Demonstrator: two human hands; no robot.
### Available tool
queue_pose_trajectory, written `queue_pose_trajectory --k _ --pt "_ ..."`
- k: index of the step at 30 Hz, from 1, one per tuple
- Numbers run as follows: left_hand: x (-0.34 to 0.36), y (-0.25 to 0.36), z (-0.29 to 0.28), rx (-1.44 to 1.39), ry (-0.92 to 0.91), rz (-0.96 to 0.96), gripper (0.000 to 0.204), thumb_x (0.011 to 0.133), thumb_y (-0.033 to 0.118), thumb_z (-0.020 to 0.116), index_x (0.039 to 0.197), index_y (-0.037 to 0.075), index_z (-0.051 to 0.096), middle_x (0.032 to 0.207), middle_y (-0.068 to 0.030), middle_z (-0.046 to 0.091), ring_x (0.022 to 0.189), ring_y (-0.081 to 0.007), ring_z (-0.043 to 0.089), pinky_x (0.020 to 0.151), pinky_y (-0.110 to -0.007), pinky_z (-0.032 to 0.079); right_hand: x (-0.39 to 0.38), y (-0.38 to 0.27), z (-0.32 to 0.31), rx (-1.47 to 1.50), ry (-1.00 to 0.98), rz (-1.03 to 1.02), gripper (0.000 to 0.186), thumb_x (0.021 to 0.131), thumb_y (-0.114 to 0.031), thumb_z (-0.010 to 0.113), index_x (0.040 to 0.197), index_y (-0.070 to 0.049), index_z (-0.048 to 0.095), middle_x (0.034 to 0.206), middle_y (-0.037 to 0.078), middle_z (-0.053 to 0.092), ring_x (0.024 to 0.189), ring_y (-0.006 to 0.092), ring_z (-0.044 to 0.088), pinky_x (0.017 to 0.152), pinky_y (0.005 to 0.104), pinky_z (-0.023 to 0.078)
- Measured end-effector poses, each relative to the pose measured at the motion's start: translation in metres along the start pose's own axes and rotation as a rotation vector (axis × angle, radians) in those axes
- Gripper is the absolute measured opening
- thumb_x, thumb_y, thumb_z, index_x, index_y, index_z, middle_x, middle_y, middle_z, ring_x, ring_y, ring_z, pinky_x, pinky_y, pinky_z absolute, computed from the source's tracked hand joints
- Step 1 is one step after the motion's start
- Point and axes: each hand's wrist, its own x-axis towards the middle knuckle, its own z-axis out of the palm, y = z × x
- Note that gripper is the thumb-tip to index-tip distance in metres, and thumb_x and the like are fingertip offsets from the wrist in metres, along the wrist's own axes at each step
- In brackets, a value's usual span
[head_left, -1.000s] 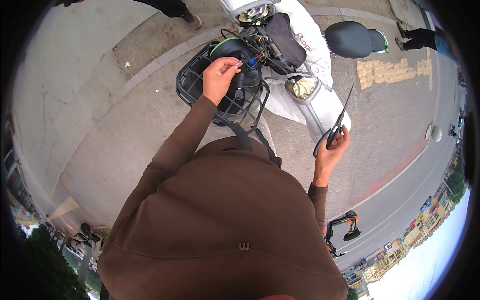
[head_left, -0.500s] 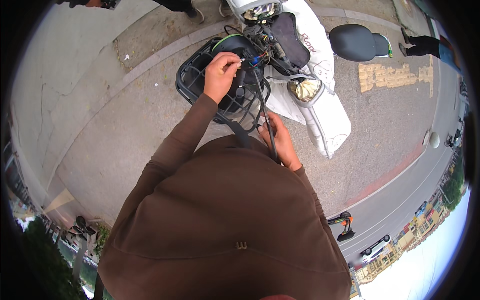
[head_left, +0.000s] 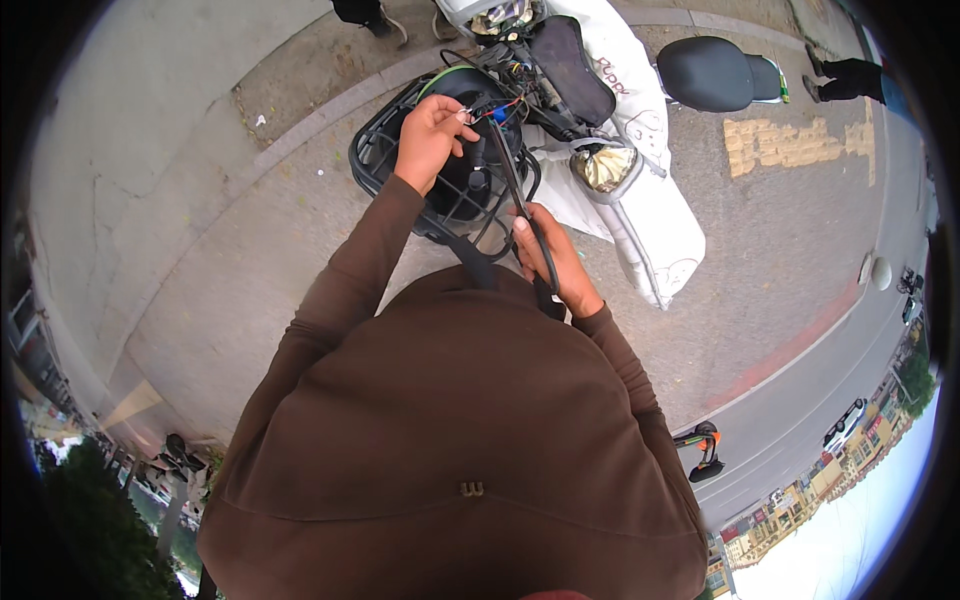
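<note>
Over the black wire basket (head_left: 372,150), my left hand (head_left: 428,140) pinches the small, light-coloured end of a wire (head_left: 468,117). Red wires and a blue connector (head_left: 499,115) lie just right of those fingertips. My right hand (head_left: 556,258), lower and close to my body, is closed around a long, thin, dark strip-like piece (head_left: 511,180). Its far end reaches up to the wires; its exact kind cannot be made out. Behind the basket stands the front of an electric scooter, its handlebar wiring (head_left: 520,72) exposed. My right fingers are partly hidden.
A white quilted windshield cover (head_left: 655,240) hangs over the scooter on the right, beside a black seat (head_left: 705,75). A person's dark-trousered legs (head_left: 850,88) stand at the far right, and another's shoes (head_left: 385,25) at the top. The road (head_left: 800,370) runs along the right.
My left hand has moved slightly left with its fingers spread a little wider. My right hand has risen slightly, and the dark strip's upper end has shifted up and left.
</note>
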Motion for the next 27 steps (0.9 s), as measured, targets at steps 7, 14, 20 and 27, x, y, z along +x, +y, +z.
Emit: queue_pose_trajectory --k 7,14,20,27 --pt "-0.005 -0.001 -0.001 -0.07 -0.084 -0.007 0.014 0.092 0.006 0.057 0.104 0.001 0.054 0.09 -0.0081 0.062 0.076 -0.0147 0.064 0.061 -0.024 0.05 0.007 -0.011 0.005 0.074 0.012 0.0 0.037 0.097 -0.038 0.054 0.108 -0.003 0.053 0.058 -0.004 0.041 0.041 0.0033 0.036 0.038 0.0208 0.029" --pt "0.01 0.02 0.002 0.368 -0.309 0.067 0.032 0.088 0.008 0.065 0.119 0.001 0.059 0.079 -0.0002 0.059 0.064 -0.0058 0.053 0.056 -0.02 0.043 0.003 0.003 -0.001 0.045 0.021 -0.028 0.036 0.097 -0.036 0.054 0.108 -0.002 0.052 0.057 -0.005 0.04 0.04 0.0036 0.036 0.037 0.0206 0.027" --pt "0.023 0.022 -0.007 -0.014 -0.38 -0.21 0.026 0.091 0.012 0.062 0.114 0.0 0.061 0.078 0.001 0.059 0.063 -0.0069 0.053 0.055 -0.02 0.042 -0.005 -0.008 -0.002 0.229 -0.05 0.014 0.036 0.098 -0.037 0.051 0.109 -0.002 0.052 0.063 -0.002 0.041 0.043 0.0045 0.037 0.038 0.0205 0.029" --pt "0.036 0.012 -0.021 -0.351 -0.363 -0.292 0.021 0.095 0.012 0.056 0.114 0.004 0.059 0.081 -0.0022 0.059 0.066 -0.0118 0.053 0.057 -0.023 0.041 0.0 -0.007 -0.002 0.367 -0.166 0.011 0.046 0.099 -0.043 0.046 0.112 0.001 0.05 0.068 0.0 0.043 0.045 0.0052 0.035 0.038 0.0212 0.029"
